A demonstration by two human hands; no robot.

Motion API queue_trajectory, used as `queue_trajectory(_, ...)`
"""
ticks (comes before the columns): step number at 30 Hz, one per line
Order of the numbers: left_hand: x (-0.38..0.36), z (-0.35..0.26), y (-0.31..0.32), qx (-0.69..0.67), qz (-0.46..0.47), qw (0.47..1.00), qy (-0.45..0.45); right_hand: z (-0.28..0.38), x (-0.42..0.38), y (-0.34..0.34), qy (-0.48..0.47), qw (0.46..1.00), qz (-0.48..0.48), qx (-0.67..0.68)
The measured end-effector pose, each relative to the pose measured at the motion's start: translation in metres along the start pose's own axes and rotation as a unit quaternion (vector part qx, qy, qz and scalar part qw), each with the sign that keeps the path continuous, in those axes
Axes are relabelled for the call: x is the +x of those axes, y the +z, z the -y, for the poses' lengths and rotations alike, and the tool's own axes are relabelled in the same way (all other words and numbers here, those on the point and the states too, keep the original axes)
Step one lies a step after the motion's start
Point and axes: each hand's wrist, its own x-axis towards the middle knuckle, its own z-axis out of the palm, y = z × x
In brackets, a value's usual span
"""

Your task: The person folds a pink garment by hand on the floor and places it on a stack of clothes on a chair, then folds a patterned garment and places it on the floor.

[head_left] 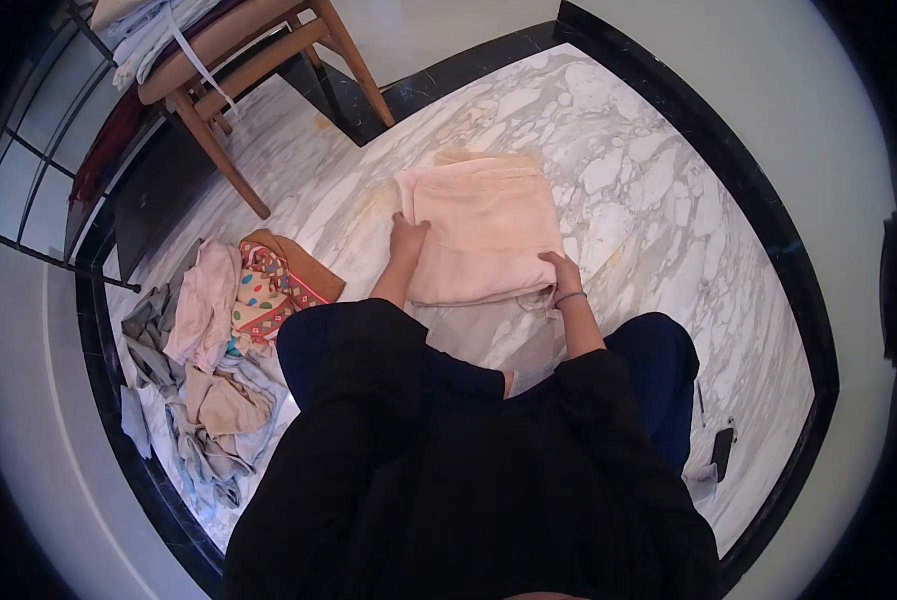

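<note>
**A:** ok so where's the cloth, and what are your fingers up to?

**B:** The peach cloth is folded into a squarish bundle, flat on the marble floor right in front of me. My left hand is clamped on its left edge, thumb on top. My right hand has the near right corner the same way. The rest of my fingers are mostly tucked out of sight. Oh, and there's a thin band on my right wrist.

**A:** Anything else lying around?

**B:** Yeah lol. To my left there's a messy heap of clothes, with a pink piece and a patterned piece near its far end. Past that stands a wooden chair with white clothes piled on the seat. Over by my right knee there's a small black thing on the floor, can't tell what.
</note>
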Motion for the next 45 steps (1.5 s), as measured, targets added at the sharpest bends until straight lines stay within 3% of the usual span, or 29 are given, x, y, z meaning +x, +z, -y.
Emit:
queue_trajectory(2,-0.012,-0.02,-0.003,0.215,-0.179,0.96,-0.009,0.0,-0.001,0.004,0.028,0.995,0.029,0.087)
queue_trajectory(4,0.012,0.003,0.001,0.079,-0.056,0.995,-0.036,0.004,-0.002,0.015,0.037,0.989,0.055,0.131)
queue_trajectory(8,0.001,0.0,0.007,-0.181,0.192,0.963,-0.056,0.026,-0.023,0.064,-0.145,0.985,0.094,-0.002)
queue_trajectory(11,-0.007,-0.014,0.007,-0.139,0.23,0.956,-0.118,0.037,-0.035,0.1,-0.215,0.944,0.144,-0.204)
queue_trajectory(13,0.001,-0.007,0.011,-0.235,0.26,0.925,-0.146,0.039,-0.049,0.126,-0.249,0.884,0.179,-0.353)
queue_trajectory(16,0.019,0.011,0.015,-0.303,0.266,0.899,-0.17,0.013,-0.045,0.146,-0.23,0.799,0.325,-0.451)
queue_trajectory(19,0.016,0.004,0.006,-0.363,0.255,0.871,-0.21,-0.028,-0.037,0.153,-0.225,0.757,0.323,-0.521)
queue_trajectory(22,0.006,-0.014,-0.003,-0.407,0.263,0.85,-0.205,-0.036,-0.045,0.154,-0.185,0.777,0.302,-0.52)
queue_trajectory(25,-0.002,-0.025,-0.007,-0.376,0.298,0.856,-0.189,-0.043,-0.046,0.149,-0.218,0.813,0.331,-0.426)
queue_trajectory(28,-0.005,-0.027,-0.01,-0.251,0.289,0.906,-0.182,-0.021,-0.04,0.139,-0.055,0.859,0.386,-0.333)
queue_trajectory(29,-0.004,-0.025,-0.01,-0.198,0.275,0.923,-0.18,-0.023,-0.033,0.131,-0.109,0.881,0.336,-0.314)
queue_trajectory(31,0.0,-0.019,-0.008,-0.243,0.299,0.901,-0.202,-0.031,-0.016,0.115,-0.214,0.909,0.232,-0.271)
queue_trajectory(34,0.007,-0.014,-0.002,-0.297,0.333,0.865,-0.231,-0.037,0.007,0.08,-0.333,0.88,0.019,-0.338)
queue_trajectory(37,-0.001,-0.026,-0.002,-0.34,0.384,0.82,-0.255,-0.025,-0.007,0.063,-0.2,0.963,-0.022,-0.178)
queue_trajectory(40,-0.011,-0.05,-0.003,-0.356,0.443,0.779,-0.265,0.001,-0.034,0.063,-0.092,0.994,0.05,-0.012)
queue_trajectory(43,-0.024,-0.065,0.003,-0.345,0.465,0.779,-0.241,0.019,-0.041,0.061,0.034,0.933,0.273,0.232)
queue_trajectory(44,-0.029,-0.07,0.005,-0.347,0.467,0.782,-0.224,0.024,-0.036,0.059,0.093,0.894,0.325,0.294)
queue_trajectory(45,-0.032,-0.074,0.006,-0.349,0.469,0.784,-0.208,0.029,-0.039,0.059,0.091,0.904,0.317,0.272)
